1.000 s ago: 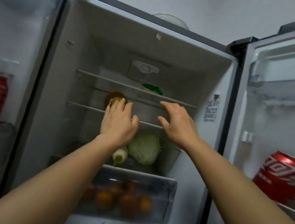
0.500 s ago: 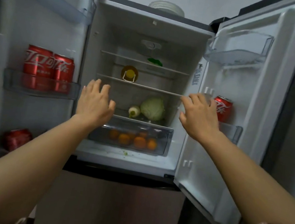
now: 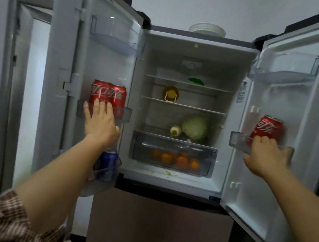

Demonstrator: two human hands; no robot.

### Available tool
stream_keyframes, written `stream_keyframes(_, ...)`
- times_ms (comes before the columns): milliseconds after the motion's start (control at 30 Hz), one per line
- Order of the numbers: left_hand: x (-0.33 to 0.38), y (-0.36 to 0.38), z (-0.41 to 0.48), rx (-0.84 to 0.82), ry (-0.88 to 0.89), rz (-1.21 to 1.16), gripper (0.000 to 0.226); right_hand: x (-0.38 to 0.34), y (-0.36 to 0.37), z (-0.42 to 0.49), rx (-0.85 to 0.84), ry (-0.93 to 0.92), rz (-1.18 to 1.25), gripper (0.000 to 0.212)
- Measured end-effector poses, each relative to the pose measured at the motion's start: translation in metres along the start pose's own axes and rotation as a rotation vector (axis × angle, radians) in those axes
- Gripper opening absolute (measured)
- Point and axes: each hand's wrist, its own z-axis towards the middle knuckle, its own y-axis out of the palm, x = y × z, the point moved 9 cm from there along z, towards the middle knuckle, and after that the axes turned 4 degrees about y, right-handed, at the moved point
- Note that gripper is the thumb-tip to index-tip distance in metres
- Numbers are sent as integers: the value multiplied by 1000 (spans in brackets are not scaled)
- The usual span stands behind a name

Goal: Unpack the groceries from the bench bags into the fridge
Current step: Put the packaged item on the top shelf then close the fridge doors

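Observation:
The fridge (image 3: pixel 194 48) stands open with both doors swung wide. My left hand (image 3: pixel 101 121) lies flat, fingers straight, against the left door's shelf (image 3: pixel 126 113) in front of two red cola cans (image 3: pixel 108 94). My right hand (image 3: pixel 266 155) rests on the rim of the right door's shelf (image 3: pixel 235 140), fingers bent over it, beside one red cola can (image 3: pixel 269 126). Inside are a cabbage (image 3: pixel 194 126), a white radish (image 3: pixel 175 130), a yellow-capped bottle (image 3: pixel 171 94), a green item (image 3: pixel 196 81) on the top shelf and several oranges (image 3: pixel 177 159) in the crisper drawer (image 3: pixel 174 144).
A blue can (image 3: pixel 108 160) sits in the lower left door shelf. White bowls (image 3: pixel 207 29) are stacked on top of the fridge. A brown freezer drawer (image 3: pixel 158 224) is closed below. A doorway (image 3: pixel 20 87) lies to the left. No bags are in view.
I have stepped back from the fridge. Both hands moved outward from the inner shelves to the two door shelves.

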Motion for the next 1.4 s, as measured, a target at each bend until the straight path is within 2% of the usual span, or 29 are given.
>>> stream_keyframes(133, 6, -11, 10, 106, 44, 33, 54, -7, 2, 0, 12, 40, 36, 52)
stream_keyframes(333, 29, -9, 10, 186, 152, 78, 47, -28, 5, 0, 12, 22, 50, 53)
stream_keyframes(500, 65, -6, 6, 189, 260, 56, 46, -63, 7, -2, 12, -41, -53, 66)
stream_keyframes(633, 96, -2, 10, 139, 366, -25, 50, -91, 11, -3, 20, -105, -61, 68)
stream_keyframes(733, 121, 5, 15, -6, 459, -97, 59, -110, 14, -3, -1, -187, -10, 70)
stream_keyframes(833, 136, 1, 17, -121, 455, -342, 66, -123, 14, -8, -25, -307, 201, 64)
stream_keyframes(867, 140, -6, 14, -81, 464, -389, 65, -123, 11, -10, -29, -331, 337, 61)
stream_keyframes(933, 147, -28, 2, 135, 536, -404, 59, -119, -1, -13, 30, -370, 554, 59)
stream_keyframes(1000, 150, -47, -17, 408, 621, -324, 59, -110, -21, -20, 211, -419, 584, 55)
stream_keyframes(1067, 145, -55, -30, 581, 599, -287, 71, -98, -41, -28, 460, -444, 514, 53)
stream_keyframes(1133, 128, -49, -26, 595, 444, -331, 89, -82, -53, -33, 649, -391, 442, 60)
stream_keyframes(1200, 107, -35, -18, 528, 252, -406, 103, -65, -52, -29, 696, -273, 415, 78)
stream_keyframes(1300, 94, 0, -9, 383, 154, -491, 109, -39, -37, -24, 628, -87, 517, 104)
stream_keyframes(1400, 106, 35, -7, 267, 249, -475, 108, -27, -5, -14, 414, 45, 684, 106)
